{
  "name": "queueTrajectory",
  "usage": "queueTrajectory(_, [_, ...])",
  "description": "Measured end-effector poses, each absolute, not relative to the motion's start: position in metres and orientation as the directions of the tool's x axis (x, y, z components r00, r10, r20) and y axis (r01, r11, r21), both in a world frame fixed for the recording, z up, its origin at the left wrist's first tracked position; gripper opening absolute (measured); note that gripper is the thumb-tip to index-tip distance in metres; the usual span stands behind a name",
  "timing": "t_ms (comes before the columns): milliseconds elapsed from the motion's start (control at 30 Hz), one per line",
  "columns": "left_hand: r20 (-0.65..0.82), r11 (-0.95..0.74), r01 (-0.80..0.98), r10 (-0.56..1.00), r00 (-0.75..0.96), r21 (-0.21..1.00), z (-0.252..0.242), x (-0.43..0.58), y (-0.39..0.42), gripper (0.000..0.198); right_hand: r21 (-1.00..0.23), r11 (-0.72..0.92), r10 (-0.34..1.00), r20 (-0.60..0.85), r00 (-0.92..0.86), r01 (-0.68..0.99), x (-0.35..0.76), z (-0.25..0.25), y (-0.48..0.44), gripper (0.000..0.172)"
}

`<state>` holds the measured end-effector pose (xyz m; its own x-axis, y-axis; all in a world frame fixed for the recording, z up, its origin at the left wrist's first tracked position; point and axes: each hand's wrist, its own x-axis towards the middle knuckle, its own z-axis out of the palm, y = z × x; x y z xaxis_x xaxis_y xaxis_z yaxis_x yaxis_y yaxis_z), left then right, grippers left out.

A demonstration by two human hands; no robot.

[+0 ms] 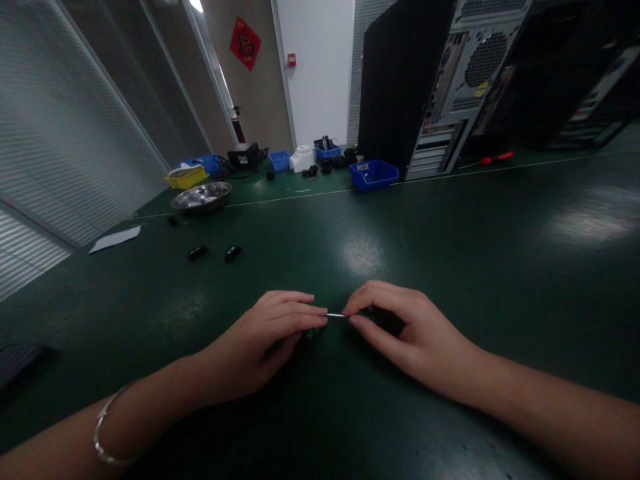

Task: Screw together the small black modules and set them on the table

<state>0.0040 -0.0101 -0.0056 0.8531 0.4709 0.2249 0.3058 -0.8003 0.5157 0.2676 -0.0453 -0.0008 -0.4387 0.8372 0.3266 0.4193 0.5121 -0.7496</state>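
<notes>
Near the middle of the green tabletop, my right hand (407, 327) pinches one end of a thin, bright, pale strip (335, 315) between thumb and fingertips. The strip's other end meets the fingertips of my left hand (277, 330), which comes in from the left, palm down. Beneath those closed fingers shows part of a small dark piece with green glints (313, 333); most of it is hidden. Farther left on the table lie two small black pieces (197, 253), alike in size, one (233, 253) nearer to my hands.
Toward the back stand a metal dish (203, 196), a yellow bin (186, 177), a blue tray (374, 176) and a white device (302, 159). A tall black computer case (400, 87) rises at the back right, with a red-handled tool (497, 159) beside it. White paper (115, 239) lies at left.
</notes>
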Motion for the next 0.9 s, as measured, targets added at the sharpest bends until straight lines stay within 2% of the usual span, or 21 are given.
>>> queueTrajectory(200, [0.242,-0.777,0.345,0.527,0.815,0.527,-0.0034,0.0052,-0.0089,0.031,-0.735,0.515,0.836,0.317,-0.449,0.441,0.2672,-0.0008,-0.0455,0.013])
queueTrajectory(533, [0.219,-0.746,0.344,0.541,0.812,0.570,-0.0038,0.0059,-0.0114,0.017,-0.707,0.534,0.817,0.291,-0.498,0.464,0.2670,0.0000,-0.0480,0.012])
queueTrajectory(667, [0.207,-0.722,0.388,0.586,0.784,0.573,-0.0036,0.0056,-0.0104,0.022,-0.674,0.546,0.806,0.258,-0.533,0.498,0.2658,0.0006,-0.0480,0.013])
queueTrajectory(900, [0.231,-0.759,0.354,0.544,0.807,0.547,-0.0028,0.0071,-0.0101,0.024,-0.661,0.554,0.803,0.265,-0.534,0.505,0.2657,0.0010,-0.0476,0.013])
